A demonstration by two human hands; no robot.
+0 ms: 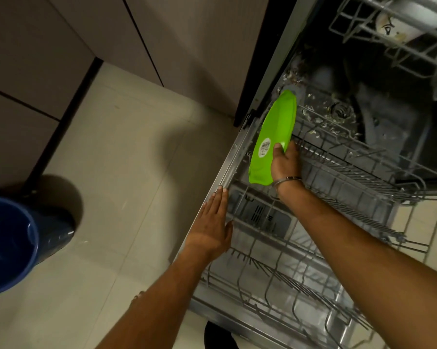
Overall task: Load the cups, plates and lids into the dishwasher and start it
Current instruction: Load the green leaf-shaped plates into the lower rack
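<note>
Head view looks down at an open dishwasher with its grey wire bottom rack (313,248) pulled out. The right hand (285,163) grips a bright green plastic plate (273,137), thumb on its back beside a white sticker (265,146). The plate stands on its edge at the left side of the rack. The left hand (213,222) lies flat with straight fingers on the rack's left edge. A white cup (399,18) sits in the top rack. A blue round bucket (11,245) stands on the pale floor.
</note>
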